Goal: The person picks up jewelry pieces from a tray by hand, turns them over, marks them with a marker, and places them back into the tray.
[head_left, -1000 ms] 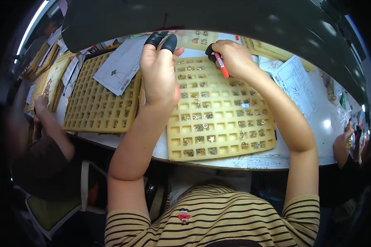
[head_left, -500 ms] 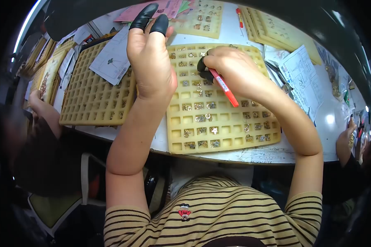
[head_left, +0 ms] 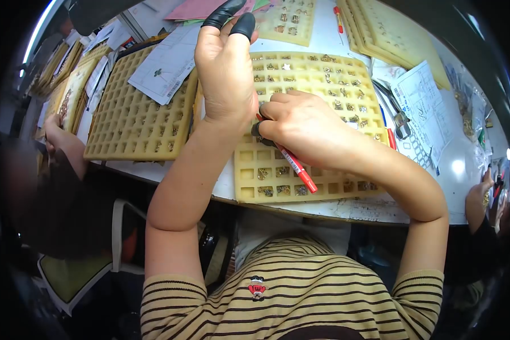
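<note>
A red pen (head_left: 298, 170) with a white label is gripped in my right hand (head_left: 300, 124), over the left part of a yellow compartment tray (head_left: 246, 154). Dark covers show on the fingertips of this hand. Small metal pieces (head_left: 283, 190) lie in many of the tray's compartments. My left hand (head_left: 226, 68) is raised at the tray's upper left, black covers on two fingers. Its fingers are bent together near the pink papers (head_left: 195, 9), and whatever they hold, if anything, is hidden.
Another compartment tray (head_left: 110, 122) lies left, partly under a printed sheet (head_left: 164, 65). Stacked trays (head_left: 379, 34), a second red pen (head_left: 338, 20) and papers (head_left: 419, 96) are at the right. Other people's hands (head_left: 65, 139) show at both sides.
My right hand with the red pen has moved down and left over the tray. The view has shifted, bringing more of the far table into sight. My left hand stays raised.
</note>
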`<state>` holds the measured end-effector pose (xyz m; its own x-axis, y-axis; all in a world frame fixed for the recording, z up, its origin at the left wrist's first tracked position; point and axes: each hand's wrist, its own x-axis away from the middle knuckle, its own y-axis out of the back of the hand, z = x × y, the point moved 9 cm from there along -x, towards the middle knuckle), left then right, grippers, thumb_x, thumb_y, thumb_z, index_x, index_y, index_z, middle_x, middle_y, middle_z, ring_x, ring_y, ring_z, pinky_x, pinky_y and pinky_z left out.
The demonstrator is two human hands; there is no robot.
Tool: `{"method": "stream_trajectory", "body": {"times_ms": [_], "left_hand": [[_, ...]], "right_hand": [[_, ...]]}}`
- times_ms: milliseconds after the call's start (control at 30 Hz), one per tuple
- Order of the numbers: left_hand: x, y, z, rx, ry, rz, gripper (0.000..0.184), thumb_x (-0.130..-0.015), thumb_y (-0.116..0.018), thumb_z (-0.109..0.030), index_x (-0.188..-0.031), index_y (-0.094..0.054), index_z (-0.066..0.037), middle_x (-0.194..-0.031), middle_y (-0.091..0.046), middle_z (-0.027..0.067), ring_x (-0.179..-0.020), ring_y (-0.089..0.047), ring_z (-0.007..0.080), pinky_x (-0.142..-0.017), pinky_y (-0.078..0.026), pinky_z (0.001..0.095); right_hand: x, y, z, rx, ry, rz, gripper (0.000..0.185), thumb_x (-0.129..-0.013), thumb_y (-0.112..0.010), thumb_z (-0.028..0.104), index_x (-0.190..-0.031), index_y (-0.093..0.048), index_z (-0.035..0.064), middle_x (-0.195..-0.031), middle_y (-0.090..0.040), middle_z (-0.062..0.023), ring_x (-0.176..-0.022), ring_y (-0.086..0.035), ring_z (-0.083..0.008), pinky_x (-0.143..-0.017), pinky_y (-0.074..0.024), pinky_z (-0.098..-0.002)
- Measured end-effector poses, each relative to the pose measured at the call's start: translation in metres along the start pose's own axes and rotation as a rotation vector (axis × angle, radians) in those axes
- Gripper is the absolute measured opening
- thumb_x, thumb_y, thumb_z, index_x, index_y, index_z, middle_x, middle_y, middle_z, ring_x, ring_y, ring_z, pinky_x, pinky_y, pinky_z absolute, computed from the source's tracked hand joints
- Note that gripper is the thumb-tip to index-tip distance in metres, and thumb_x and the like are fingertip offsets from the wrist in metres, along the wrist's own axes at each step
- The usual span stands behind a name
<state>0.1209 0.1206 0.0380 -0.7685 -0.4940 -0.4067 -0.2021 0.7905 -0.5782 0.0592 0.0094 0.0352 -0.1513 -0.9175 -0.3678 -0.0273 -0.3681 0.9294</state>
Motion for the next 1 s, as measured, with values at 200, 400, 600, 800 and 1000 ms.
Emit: {"method": "stream_trajectory", "body": {"times_ms": [200, 400, 600, 800, 1000], "left_hand": [[0.010, -0.017, -0.010, -0.110, 0.017, -0.042, 0.030, -0.088, -0.043, 0.004, -0.116, -0.052, 0.004, -0.108, -0.057, 0.0100, -0.101, -0.056, 0.0166, -0.089, -0.051, 0.0356], [0.009, -0.018, -0.005, -0.008, 0.049, -0.017, 0.020, -0.089, -0.056, -0.002, -0.109, -0.056, 0.000, -0.102, -0.059, 0.0066, -0.091, -0.054, 0.0106, -0.081, -0.047, 0.0262], [0.014, -0.025, 0.000, -0.049, 0.066, 0.047, 0.020, -0.089, -0.054, -0.002, -0.108, -0.055, 0.001, -0.102, -0.058, 0.0065, -0.091, -0.055, 0.0107, -0.082, -0.048, 0.0267], [0.041, -0.056, 0.026, -0.245, 0.414, 0.353, 0.024, -0.094, -0.049, -0.005, -0.115, -0.052, 0.004, -0.115, -0.057, 0.0109, -0.104, -0.058, 0.0211, -0.085, -0.052, 0.0358], [0.102, -0.083, 0.053, -0.220, 0.808, 0.662, 0.036, -0.091, -0.059, -0.010, -0.123, -0.050, 0.005, -0.110, -0.062, 0.0142, -0.097, -0.063, 0.0195, -0.081, -0.052, 0.0283]], "right_hand": [[-0.008, -0.012, 0.012, 0.091, 0.064, 0.111, 0.007, -0.062, -0.064, 0.012, -0.068, -0.065, 0.0075, -0.070, -0.060, -0.0053, -0.076, -0.061, -0.0228, -0.067, -0.0502, -0.0354], [-0.002, -0.010, 0.009, 0.042, 0.072, 0.118, 0.012, -0.062, -0.064, 0.012, -0.072, -0.058, 0.0072, -0.075, -0.056, -0.0065, -0.079, -0.058, -0.0216, -0.066, -0.0483, -0.0342], [0.022, 0.021, -0.001, -0.054, 0.015, -0.048, 0.018, -0.058, -0.067, 0.012, -0.070, -0.055, 0.0068, -0.074, -0.053, -0.0056, -0.077, -0.058, -0.0234, -0.065, -0.0489, -0.0347], [0.068, 0.070, -0.042, -0.160, -0.259, -0.219, 0.024, -0.058, -0.070, 0.003, -0.078, -0.057, 0.0057, -0.071, -0.052, -0.0072, -0.072, -0.056, -0.0260, -0.060, -0.0450, -0.0372], [0.115, 0.088, -0.062, -0.450, -0.498, -0.389, 0.013, -0.071, -0.072, 0.005, -0.081, -0.064, 0.0029, -0.079, -0.063, -0.0094, -0.068, -0.061, -0.0227, -0.062, -0.0481, -0.0291]]}}
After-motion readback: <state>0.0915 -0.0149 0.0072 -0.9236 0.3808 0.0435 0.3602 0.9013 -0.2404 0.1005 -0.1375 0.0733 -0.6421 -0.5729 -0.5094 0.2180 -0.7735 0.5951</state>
